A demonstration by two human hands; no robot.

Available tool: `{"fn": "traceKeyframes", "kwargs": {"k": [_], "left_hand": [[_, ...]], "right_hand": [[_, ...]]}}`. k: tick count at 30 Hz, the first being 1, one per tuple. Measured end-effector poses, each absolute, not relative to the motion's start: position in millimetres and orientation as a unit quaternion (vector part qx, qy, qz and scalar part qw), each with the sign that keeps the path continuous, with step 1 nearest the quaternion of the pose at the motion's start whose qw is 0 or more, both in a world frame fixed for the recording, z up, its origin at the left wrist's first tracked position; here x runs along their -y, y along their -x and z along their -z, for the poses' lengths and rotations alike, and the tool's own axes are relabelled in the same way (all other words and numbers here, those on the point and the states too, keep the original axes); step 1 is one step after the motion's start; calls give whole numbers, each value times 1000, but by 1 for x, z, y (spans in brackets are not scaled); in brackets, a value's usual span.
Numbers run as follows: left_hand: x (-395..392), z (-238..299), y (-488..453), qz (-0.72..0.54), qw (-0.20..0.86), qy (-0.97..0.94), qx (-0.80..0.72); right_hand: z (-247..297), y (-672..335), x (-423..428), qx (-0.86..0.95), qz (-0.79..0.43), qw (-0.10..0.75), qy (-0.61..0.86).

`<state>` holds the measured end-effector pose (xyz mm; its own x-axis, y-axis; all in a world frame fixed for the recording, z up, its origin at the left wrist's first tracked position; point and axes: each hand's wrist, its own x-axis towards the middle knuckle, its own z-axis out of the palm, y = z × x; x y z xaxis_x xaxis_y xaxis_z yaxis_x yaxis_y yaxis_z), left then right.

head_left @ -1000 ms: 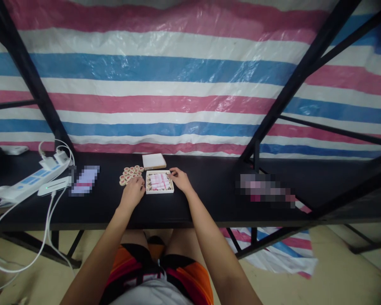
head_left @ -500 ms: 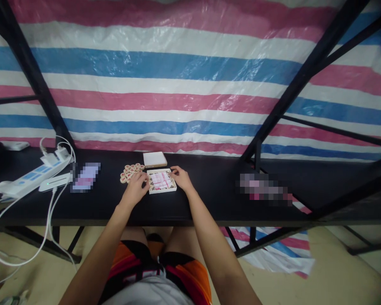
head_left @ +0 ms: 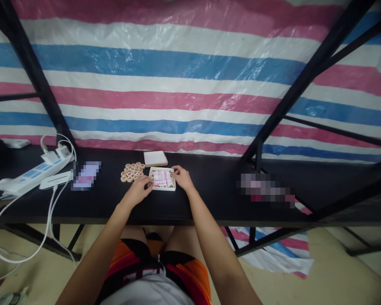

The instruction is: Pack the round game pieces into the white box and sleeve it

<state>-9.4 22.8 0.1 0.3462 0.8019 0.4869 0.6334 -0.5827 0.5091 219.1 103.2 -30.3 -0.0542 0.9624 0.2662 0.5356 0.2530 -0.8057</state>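
A shallow white open box (head_left: 164, 189) lies on the black table in front of me. In it are round pieces with dark markings, partly covered by a folded white and pink sheet (head_left: 163, 178). My left hand (head_left: 139, 189) is at the box's left side, its fingers bent and pressed to the edge. At the upper right corner, my right hand (head_left: 183, 178) pinches the rim between thumb and fingers. Beside the left hand lies a group of round wooden Chinese chess pieces (head_left: 132, 173) with red characters, face up. Behind the box rests its white lid (head_left: 155, 158).
A white power strip (head_left: 31, 174) with plugs and looping white cables occupies the table's left end. Near it are a white device (head_left: 55, 180) and a blurred phone-like item (head_left: 86, 175). Blurred items (head_left: 266, 188) lie at right. Black metal posts (head_left: 285, 101) frame a striped tarp (head_left: 165, 99).
The box has turned slightly and squared up between my hands. My left hand has slid a little down and right along its side. The loose chess pieces stay put.
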Motion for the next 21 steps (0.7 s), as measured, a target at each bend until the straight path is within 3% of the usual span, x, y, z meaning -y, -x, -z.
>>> {"fn": "traceKeyframes", "kwargs": {"k": [9, 16, 21], "left_hand": [[-20, -5, 10, -337, 78, -813, -468], [-23, -4, 21, -263, -79, -675, -685], [-18, -3, 21, -215, -112, -635, -734]], "right_hand": [[30, -219, -103, 680, -255, 405, 555], [30, -218, -103, 679, -257, 407, 554], [30, -219, -103, 681, -253, 409, 553]]}}
